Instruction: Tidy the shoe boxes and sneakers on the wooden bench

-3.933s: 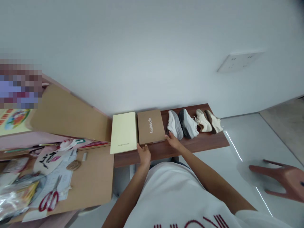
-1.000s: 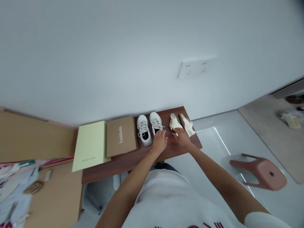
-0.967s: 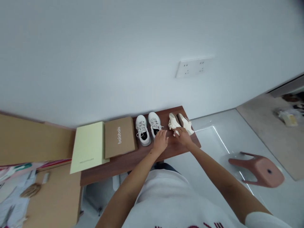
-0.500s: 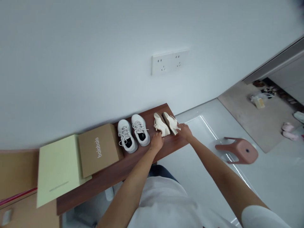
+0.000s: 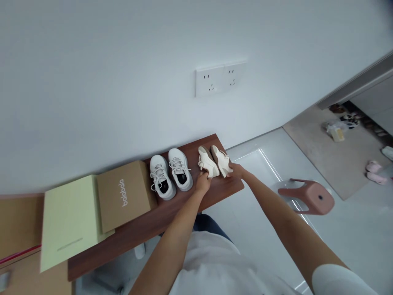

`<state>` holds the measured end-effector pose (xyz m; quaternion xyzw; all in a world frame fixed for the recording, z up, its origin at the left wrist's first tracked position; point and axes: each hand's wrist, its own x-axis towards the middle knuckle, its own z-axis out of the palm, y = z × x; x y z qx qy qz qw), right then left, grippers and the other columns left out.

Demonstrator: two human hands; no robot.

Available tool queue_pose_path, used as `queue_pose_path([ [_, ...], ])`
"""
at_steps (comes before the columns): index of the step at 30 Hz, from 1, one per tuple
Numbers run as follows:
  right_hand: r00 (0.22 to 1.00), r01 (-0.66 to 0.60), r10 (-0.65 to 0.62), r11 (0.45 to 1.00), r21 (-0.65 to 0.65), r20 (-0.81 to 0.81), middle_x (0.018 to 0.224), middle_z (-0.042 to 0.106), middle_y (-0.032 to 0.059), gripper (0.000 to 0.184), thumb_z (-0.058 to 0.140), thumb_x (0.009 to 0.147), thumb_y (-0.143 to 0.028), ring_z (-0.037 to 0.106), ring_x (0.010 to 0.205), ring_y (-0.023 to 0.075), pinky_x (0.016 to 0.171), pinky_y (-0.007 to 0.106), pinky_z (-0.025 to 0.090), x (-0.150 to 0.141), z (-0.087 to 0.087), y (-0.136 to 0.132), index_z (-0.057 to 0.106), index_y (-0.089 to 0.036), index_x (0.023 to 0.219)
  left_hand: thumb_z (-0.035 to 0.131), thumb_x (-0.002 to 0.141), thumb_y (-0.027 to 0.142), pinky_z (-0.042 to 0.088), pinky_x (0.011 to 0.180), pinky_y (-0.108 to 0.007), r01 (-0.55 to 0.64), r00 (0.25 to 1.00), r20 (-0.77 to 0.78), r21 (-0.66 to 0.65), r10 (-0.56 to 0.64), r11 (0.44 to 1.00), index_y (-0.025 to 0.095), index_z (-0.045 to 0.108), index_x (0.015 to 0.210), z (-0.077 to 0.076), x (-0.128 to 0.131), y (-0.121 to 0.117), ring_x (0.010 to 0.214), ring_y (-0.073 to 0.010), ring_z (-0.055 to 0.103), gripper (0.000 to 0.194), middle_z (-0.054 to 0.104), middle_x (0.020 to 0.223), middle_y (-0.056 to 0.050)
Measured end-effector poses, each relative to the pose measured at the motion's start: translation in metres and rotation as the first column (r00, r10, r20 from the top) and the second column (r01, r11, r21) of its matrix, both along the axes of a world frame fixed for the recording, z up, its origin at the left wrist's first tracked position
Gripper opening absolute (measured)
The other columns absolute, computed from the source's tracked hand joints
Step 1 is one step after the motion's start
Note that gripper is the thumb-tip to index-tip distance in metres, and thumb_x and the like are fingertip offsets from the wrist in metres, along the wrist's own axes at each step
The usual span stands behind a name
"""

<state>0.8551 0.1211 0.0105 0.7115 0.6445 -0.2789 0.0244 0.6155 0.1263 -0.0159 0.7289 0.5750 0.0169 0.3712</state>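
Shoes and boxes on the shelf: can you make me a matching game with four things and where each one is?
Things:
1. cream shoes
2. white sneakers
3. brown box
4. yellow box

Places:
A. between the white sneakers and the yellow box
B. at the right end of the shelf, touched by both hands (left hand, right hand)
C. farthest left, sticking out over the shelf's front edge
D. between the brown box and the cream shoes

Pairs: 1-B, 2-D, 3-A, 4-C
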Motion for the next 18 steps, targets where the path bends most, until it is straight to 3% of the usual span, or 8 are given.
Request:
queue_pose_path([
  [7, 0.989, -0.048, 0.058, 0.996, 0.076, -0.137, 0.1, 0.075, 0.0107, 0.021, 0.072, 0.083, -0.026, 0.068, 0.092, 0.0245, 0.081, 0.03, 0.049, -0.004, 0.015, -0.001, 0.074, -0.012, 0.1, 0.056, 0.093, 0.019, 0.047, 0.097, -0.034, 0.012, 0.993, 0.12, 0.036, -0.016, 0.999, 0.017, 0.062, 0.116, 0.015, -0.013, 0.009, 0.111, -0.0227, 0.063, 0.023, 0.067, 0.118, -0.011],
  [12, 0.997, -0.064, 0.07, 0.989, 0.136, -0.035, 0.112, 0.073, 0.0144, 0.038, 0.069, 0.089, -0.029, 0.065, 0.107, 0.0273, 0.089, 0.031, 0.048, -0.017, 0.022, 0.004, 0.067, -0.011, 0.123, 0.054, 0.095, 0.02, 0.049, 0.089, -0.031, -0.03, 0.978, 0.206, 0.012, 0.027, 0.999, 0.02, 0.059, 0.12, 0.026, -0.002, 0.021, 0.102, -0.0206, 0.066, 0.026, 0.07, 0.114, -0.009],
  [18, 0.981, -0.186, 0.176, 0.972, 0.145, 0.084, 0.124, 0.068, 0.0156, 0.036, 0.066, 0.092, -0.025, 0.06, 0.117, 0.0272, 0.094, 0.032, 0.046, -0.031, 0.034, 0.019, 0.064, -0.016, 0.126, 0.055, 0.094, 0.021, 0.046, 0.098, -0.035, 0.017, 0.986, 0.164, 0.097, -0.033, 0.995, 0.019, 0.057, 0.122, 0.035, 0.007, 0.029, 0.113, -0.0238, 0.062, 0.028, 0.066, 0.122, -0.012],
])
